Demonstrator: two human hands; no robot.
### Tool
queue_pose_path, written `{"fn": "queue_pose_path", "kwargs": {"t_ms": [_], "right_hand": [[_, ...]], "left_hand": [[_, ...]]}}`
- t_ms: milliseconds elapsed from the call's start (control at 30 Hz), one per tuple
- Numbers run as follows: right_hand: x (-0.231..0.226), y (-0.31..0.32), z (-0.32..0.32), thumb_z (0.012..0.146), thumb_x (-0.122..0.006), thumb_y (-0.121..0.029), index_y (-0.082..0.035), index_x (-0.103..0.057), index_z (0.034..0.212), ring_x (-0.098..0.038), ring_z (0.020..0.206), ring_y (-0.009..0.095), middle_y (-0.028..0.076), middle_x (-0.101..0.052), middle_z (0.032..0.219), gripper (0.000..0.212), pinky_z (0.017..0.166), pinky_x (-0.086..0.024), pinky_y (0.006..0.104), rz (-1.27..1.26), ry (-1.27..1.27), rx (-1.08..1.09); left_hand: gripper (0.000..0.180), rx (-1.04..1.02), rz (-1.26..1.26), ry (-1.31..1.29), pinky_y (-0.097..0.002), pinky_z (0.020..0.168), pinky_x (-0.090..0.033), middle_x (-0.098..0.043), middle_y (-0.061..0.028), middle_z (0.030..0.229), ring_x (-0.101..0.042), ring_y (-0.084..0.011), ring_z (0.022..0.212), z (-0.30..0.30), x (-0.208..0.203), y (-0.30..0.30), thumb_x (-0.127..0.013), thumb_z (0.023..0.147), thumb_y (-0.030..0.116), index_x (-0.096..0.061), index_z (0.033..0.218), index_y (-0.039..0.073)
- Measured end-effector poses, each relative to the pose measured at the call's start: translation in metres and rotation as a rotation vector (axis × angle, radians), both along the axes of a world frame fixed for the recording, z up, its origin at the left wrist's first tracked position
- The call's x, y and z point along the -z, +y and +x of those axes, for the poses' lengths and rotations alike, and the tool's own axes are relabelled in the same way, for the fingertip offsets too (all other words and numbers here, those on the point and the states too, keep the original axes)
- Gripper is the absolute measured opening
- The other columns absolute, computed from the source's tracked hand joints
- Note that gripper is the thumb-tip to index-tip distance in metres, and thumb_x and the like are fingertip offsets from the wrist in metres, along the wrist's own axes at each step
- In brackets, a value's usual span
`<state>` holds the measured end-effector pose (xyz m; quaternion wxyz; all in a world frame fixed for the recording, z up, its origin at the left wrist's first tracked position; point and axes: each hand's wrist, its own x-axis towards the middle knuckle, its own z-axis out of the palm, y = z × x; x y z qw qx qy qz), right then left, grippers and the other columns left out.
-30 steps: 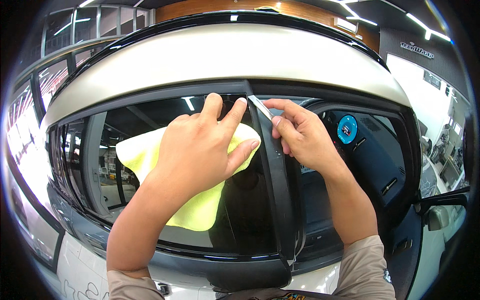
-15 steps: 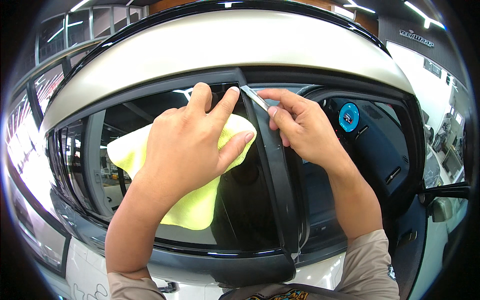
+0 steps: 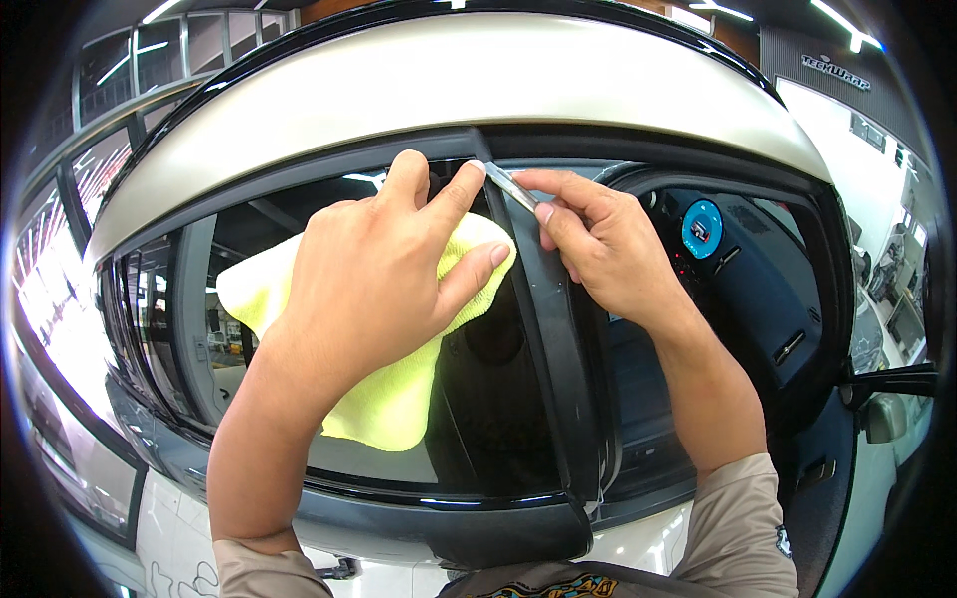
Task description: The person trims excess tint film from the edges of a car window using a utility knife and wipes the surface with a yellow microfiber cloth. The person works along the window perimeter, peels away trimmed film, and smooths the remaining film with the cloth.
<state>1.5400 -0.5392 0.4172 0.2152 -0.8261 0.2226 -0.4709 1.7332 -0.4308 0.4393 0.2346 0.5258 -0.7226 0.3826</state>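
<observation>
My left hand (image 3: 384, 269) presses a yellow-green microfibre cloth (image 3: 389, 399) flat against the dark rear side window (image 3: 249, 329) of a beige car, fingers reaching to the top of the black door pillar (image 3: 558, 369). My right hand (image 3: 598, 249) pinches a small thin silver blade-like tool (image 3: 508, 186) whose tip rests at the pillar's upper end, right beside my left fingertips. The cloth hangs below my left palm, partly hidden by it.
The car's beige roof (image 3: 449, 80) arches above. Through the front window opening the dark interior shows a steering wheel with a round blue badge (image 3: 703, 227). A side mirror (image 3: 882, 414) sticks out at right. A workshop with ceiling lights lies behind.
Both hands keep their hold on the cloth and the tool. The view has shifted slightly; the hands sit a little higher against the pillar's top.
</observation>
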Motion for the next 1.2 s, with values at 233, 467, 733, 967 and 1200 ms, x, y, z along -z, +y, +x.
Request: {"fn": "queue_pose_path", "kwargs": {"t_ms": [233,467,733,967,1200], "right_hand": [[0.002,-0.002,0.001,0.100,-0.056,-0.010,-0.003,-0.067,0.128,-0.053,0.061,0.008,0.006,-0.066,0.076,0.031,0.058,-0.045,0.0269,-0.016,-0.054,-0.050],[0.006,-0.007,-0.001,0.100,-0.056,-0.010,-0.004,-0.067,0.128,-0.053,0.063,0.008,0.005,-0.062,0.073,0.031,0.059,-0.046,0.0262,0.097,-0.099,-0.101],[0.033,-0.002,-0.010,0.099,-0.057,-0.006,-0.003,-0.066,0.130,-0.059,0.070,0.008,0.006,-0.066,0.080,0.033,0.065,-0.049,0.0252,0.003,-0.149,-0.185],[0.045,0.004,-0.018,0.098,-0.060,-0.008,-0.001,-0.065,0.127,-0.061,0.073,0.009,0.006,-0.067,0.084,0.030,0.066,-0.050,0.0255,0.035,-0.180,-0.149],[0.017,0.001,0.008,0.093,-0.070,-0.023,0.000,-0.066,0.112,-0.054,0.064,0.014,0.005,-0.054,0.068,0.030,0.061,-0.045,0.0308,-0.118,-0.150,-0.027]], "left_hand": [[0.054,0.006,0.020,0.017,-0.0397,0.063,-0.051,-0.057,-0.0126,0.090,-0.064,-0.0298,0.069,0.000,0.000,0.000,-0.068,0.092,0.041,-0.063,0.135,0.009],[0.056,0.047,0.038,0.057,-0.0404,0.062,-0.050,-0.055,-0.0122,0.088,-0.061,-0.0291,0.067,0.002,0.000,0.000,-0.068,0.092,0.040,-0.060,0.139,0.010],[0.066,0.124,0.102,0.048,-0.0384,0.058,-0.047,-0.049,-0.0104,0.081,-0.056,-0.0272,0.061,0.000,0.015,0.014,-0.074,0.088,0.038,-0.055,0.145,0.012],[0.074,0.181,0.163,0.092,-0.0396,0.060,-0.049,-0.051,-0.0113,0.084,-0.058,-0.0283,0.064,0.001,0.028,0.018,-0.074,0.087,0.037,-0.046,0.152,0.013],[0.076,0.160,0.166,0.221,-0.0445,0.067,-0.050,-0.056,-0.0169,0.094,-0.062,-0.0368,0.075,0.006,0.038,0.026,-0.076,0.085,0.033,-0.045,0.149,0.007]]}}
